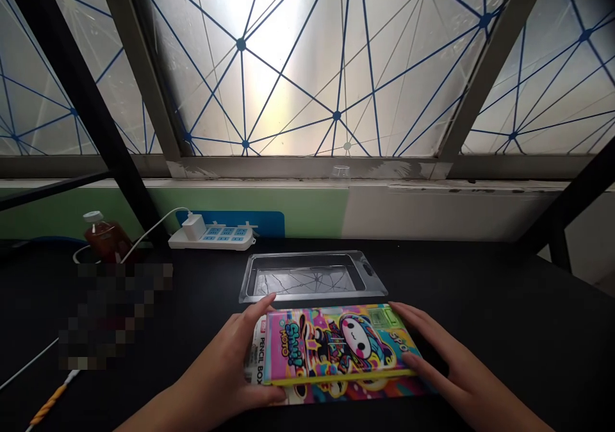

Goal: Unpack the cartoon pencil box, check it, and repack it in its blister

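Pencil box [336,342] on backing card [254,358], on worktop [480,291], apparently unopened. Left hand [230,365] clasps left end. Right hand [449,365] flat, fingers extended, against right end. Clear blister shell [310,277] already off, just behind.

Two hands at the near edge: left hand [225,368], right hand [451,361]. One pencil box [336,348]. One clear tray [310,277] behind it. Far left, one power strip [214,236] and one bottle [106,236].
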`<state>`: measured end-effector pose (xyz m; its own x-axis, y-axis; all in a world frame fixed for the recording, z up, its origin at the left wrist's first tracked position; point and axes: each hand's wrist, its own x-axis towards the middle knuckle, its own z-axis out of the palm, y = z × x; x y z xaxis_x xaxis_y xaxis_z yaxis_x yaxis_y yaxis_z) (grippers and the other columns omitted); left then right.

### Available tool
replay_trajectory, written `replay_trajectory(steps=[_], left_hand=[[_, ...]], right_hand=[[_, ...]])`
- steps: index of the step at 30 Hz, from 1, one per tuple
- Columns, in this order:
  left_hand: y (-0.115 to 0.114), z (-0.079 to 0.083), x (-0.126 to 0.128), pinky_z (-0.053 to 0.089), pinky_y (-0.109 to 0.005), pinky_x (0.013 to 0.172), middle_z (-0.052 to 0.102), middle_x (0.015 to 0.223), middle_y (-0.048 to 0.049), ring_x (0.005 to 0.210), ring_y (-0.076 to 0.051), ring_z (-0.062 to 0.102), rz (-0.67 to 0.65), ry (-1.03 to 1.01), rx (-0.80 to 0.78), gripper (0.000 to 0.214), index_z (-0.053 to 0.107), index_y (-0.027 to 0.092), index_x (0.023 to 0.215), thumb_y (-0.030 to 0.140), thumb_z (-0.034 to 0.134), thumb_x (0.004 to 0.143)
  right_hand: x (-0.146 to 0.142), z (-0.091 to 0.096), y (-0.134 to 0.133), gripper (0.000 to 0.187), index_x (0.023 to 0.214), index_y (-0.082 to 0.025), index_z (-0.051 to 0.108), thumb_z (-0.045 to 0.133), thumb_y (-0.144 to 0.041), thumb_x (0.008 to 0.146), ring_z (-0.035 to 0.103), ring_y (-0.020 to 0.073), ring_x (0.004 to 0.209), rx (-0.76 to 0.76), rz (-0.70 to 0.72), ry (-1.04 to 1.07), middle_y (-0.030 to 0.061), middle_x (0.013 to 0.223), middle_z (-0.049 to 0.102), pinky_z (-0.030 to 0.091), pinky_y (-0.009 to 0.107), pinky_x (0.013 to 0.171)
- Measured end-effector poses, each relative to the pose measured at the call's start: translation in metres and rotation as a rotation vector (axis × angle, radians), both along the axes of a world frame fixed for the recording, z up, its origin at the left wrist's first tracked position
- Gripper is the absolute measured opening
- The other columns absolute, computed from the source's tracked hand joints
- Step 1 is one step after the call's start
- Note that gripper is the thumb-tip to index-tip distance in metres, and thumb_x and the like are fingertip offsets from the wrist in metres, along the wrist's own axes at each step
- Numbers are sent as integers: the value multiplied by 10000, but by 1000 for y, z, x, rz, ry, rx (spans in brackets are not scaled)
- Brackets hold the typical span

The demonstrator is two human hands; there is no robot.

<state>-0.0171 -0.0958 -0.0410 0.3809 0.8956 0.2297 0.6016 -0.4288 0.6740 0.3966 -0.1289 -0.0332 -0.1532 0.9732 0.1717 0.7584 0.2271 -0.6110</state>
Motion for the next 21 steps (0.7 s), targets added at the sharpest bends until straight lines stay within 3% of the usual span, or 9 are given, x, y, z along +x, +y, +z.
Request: replay_trajectory(steps=[5,9,12,15,18,21], left_hand=[[-3,4,-3,610,-417,1033,674,1449,-61,1188,-305,723,-63,-8,171,1312,255,455,1677,258,1016,627],[9,25,-11,531,-480,1147,584,1575,-110,1385,-364,602,-146,-14,388,1030,306,403,1680,490,900,843],[36,50,-12,459,-545,1214,459,1687,-133,1502,-387,476,-125,8,392,779,331,339,1694,573,656,1025],[67,66,-8,357,-634,1261,484,1673,-141,1558,-419,363,-91,86,361,703,452,276,1650,613,582,1047],[86,60,-8,327,-644,1274,465,1677,-180,1572,-418,341,-56,89,294,717,474,200,1636,611,559,1055],[90,38,-13,347,-630,1270,451,1691,-159,1590,-399,320,-36,95,215,680,462,224,1644,585,536,1073]], right_hand=[[11,-15,-10,783,1625,-304,487,738,-557,928,581,381,1430,95,95,-83,138,1638,539,545,479,1124],[11,0,-7,741,1621,-364,480,755,-487,944,564,351,1455,242,55,-34,98,1662,516,586,388,1087],[3,26,23,715,1612,-362,491,734,-505,954,569,354,1454,287,80,6,93,1634,543,578,414,1104],[-9,43,70,733,1616,-296,490,694,-565,965,544,371,1471,266,123,13,133,1636,535,494,518,1188],[-19,34,105,744,1613,-267,496,645,-617,974,509,378,1498,253,144,-3,139,1639,536,433,562,1227],[-25,11,115,721,1610,-261,502,579,-641,1002,517,373,1494,232,150,-32,148,1630,547,460,567,1206]])
